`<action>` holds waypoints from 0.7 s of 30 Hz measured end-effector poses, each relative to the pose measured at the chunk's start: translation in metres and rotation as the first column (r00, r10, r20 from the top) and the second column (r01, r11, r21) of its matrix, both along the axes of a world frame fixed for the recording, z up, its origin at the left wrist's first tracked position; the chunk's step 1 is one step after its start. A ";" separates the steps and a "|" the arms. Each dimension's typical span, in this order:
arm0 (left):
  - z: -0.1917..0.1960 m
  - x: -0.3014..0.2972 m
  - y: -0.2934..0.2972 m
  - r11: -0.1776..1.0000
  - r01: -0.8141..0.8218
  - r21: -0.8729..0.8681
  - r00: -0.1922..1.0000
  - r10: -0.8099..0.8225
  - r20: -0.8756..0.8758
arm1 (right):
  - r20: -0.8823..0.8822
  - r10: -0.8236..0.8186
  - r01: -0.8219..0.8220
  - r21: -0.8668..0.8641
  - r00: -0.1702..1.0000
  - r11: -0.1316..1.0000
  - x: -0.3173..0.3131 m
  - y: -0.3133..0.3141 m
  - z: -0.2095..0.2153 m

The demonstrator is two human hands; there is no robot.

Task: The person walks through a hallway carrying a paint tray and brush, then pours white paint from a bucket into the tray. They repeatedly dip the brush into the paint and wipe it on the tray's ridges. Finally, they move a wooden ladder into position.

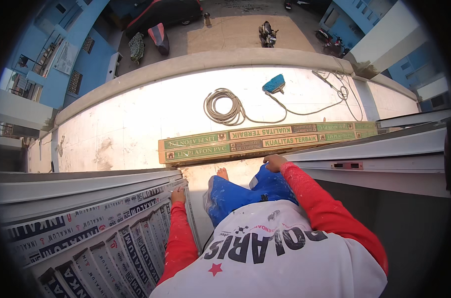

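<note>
My left hand point(178, 194) is at the free edge of a slatted door panel point(111, 248), its fingers closed on that edge. Printed protective film covers the panel's frame and slats. My right hand point(275, 161) is beside the inner end of the white sill on the right point(364, 164), above my blue-trousered knee. Its fingers curl downward, and whatever they may hold is hidden. Both arms wear red sleeves. A small red-brown level-like piece point(347, 166) lies on the right sill.
Long green-and-brown cartons point(265, 141) lie across the tiles just beyond the doorway. Past them are a coiled hose point(224, 107), a blue dustpan-like item point(273, 84) and a loose cable point(343, 92). A low parapet point(195, 64) borders the balcony, with parked motorbikes point(267, 36) below.
</note>
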State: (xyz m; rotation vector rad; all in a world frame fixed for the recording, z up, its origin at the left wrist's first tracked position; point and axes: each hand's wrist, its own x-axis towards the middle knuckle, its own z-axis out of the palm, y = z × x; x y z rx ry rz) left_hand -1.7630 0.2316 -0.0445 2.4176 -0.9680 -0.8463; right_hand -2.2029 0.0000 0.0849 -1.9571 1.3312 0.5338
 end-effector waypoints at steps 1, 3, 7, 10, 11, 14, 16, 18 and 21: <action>0.028 0.010 -0.056 0.997 0.019 -0.074 1.000 -0.018 0.017 | 0.018 -0.114 0.115 -0.062 0.993 0.991 -0.010 -0.013 0.001; 0.060 0.023 -0.146 0.982 0.056 -0.183 0.998 -0.050 0.035 | 0.074 -0.302 0.311 -0.175 0.950 0.934 -0.022 -0.042 0.013; 0.060 0.010 -0.268 0.956 0.261 -0.134 0.965 -0.255 0.063 | 0.181 -0.459 0.488 -0.177 0.870 0.855 -0.035 -0.089 -0.007; 0.050 -0.046 -0.337 0.879 0.463 -0.118 0.886 -0.461 0.044 | -0.006 -0.529 0.528 0.033 0.849 0.848 -0.040 -0.127 -0.029; 0.059 -0.083 -0.365 0.846 0.529 -0.070 0.847 -0.532 -0.020 | 0.012 -0.607 0.603 0.100 0.794 0.791 -0.045 -0.146 -0.042; 0.072 -0.159 -0.438 0.706 0.702 -0.091 0.667 -0.697 -0.261 | 0.090 -0.680 0.655 0.205 0.728 0.728 -0.049 -0.230 -0.070; 0.078 -0.208 -0.500 0.654 0.755 -0.044 0.551 -0.670 -0.497 | 0.114 -0.583 0.569 0.135 0.805 0.811 -0.064 -0.286 -0.098; 0.050 -0.229 -0.553 0.793 0.608 -0.034 0.626 -0.505 -0.594 | 0.077 -0.289 0.271 0.184 0.954 0.945 -0.093 -0.355 -0.086; 0.022 -0.194 -0.645 0.788 0.616 0.005 0.775 -0.605 -0.185 | 0.201 -0.480 0.459 0.144 0.854 0.877 -0.147 -0.451 -0.079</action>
